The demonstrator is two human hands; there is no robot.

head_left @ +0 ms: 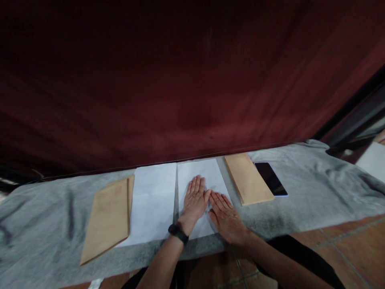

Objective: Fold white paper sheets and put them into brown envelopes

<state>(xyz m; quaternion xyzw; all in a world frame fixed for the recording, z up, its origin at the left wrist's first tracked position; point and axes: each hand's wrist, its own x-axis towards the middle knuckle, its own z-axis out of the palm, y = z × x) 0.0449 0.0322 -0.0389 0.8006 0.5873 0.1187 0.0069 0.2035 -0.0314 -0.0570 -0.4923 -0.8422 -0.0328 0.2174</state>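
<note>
Both my hands lie flat on a white sheet of paper (207, 170) in the middle of a grey cloth-covered table (315, 188). My left hand (195, 200), with a black band on its wrist, rests palm down with fingers stretched out on the sheet. My right hand (225, 216) lies beside it, fingers spread flat and pointing up-left, its fingertips touching the left hand's thumb side. Neither hand holds anything. A second white sheet (152, 200) lies just to the left.
A brown envelope (110, 216) lies left of the white sheets, another brown envelope (248, 178) to the right. A dark phone (270, 178) rests screen up beside the right envelope. A dark red curtain (180, 80) hangs behind the table. Tiled floor shows below.
</note>
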